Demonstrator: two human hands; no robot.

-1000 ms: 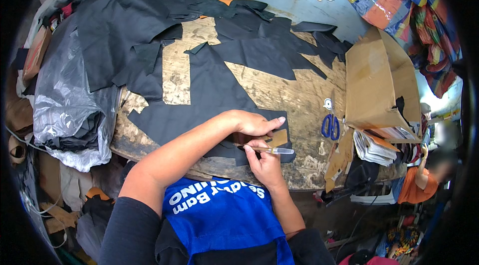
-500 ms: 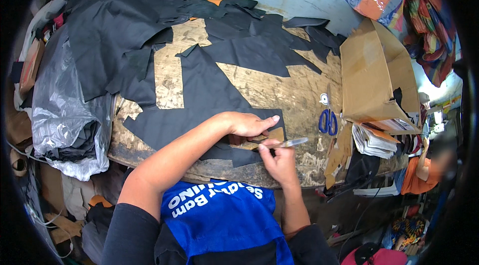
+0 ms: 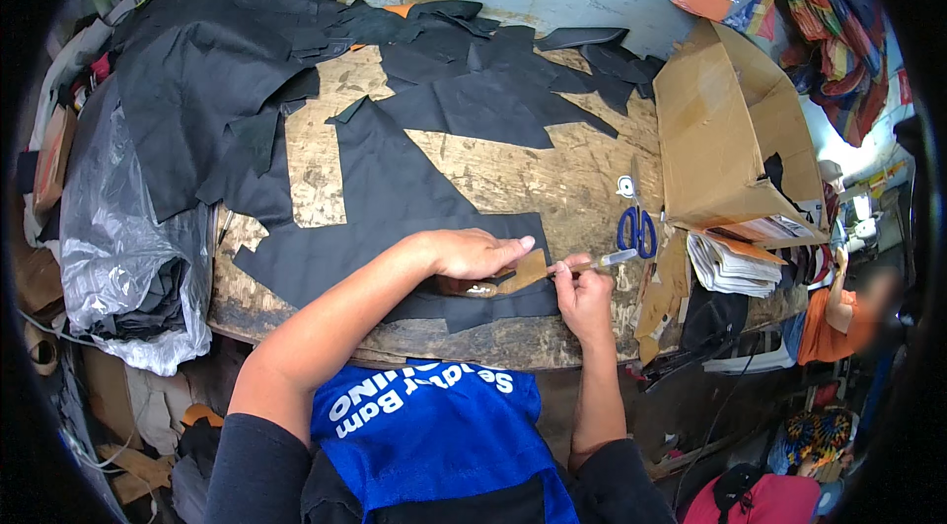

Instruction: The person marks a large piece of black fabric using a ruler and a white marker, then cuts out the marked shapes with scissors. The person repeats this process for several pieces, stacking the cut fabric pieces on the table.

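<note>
My left hand (image 3: pixel 473 253) bends over a brown cardboard template (image 3: pixel 528 271), holding it against a black leather-like sheet (image 3: pixel 395 184). Its thumb sticks out to the right, and its other fingers are partly hidden beneath the hand. Just right of the template, my right hand (image 3: pixel 586 305) is closed on a slim pen-like tool (image 3: pixel 614 259). The tool's pale, shiny end points right, away from the template. Its other end is by the template's right edge, but I cannot tell whether they touch.
Blue-handled scissors (image 3: pixel 636 230) lie to the right on the worn wooden table (image 3: pixel 582 188). Beyond them stands an open cardboard box (image 3: pixel 705 129) beside stacked papers (image 3: pixel 732 265). Black sheets (image 3: pixel 197 90) heap up at the far left, above a clear plastic bag (image 3: pixel 109 228). Another person (image 3: pixel 838 322) is at the far right.
My right hand has moved right with the pen-like tool, away from my left hand, uncovering more of the template. My left hand stays on the template. The whole view has shifted slightly.
</note>
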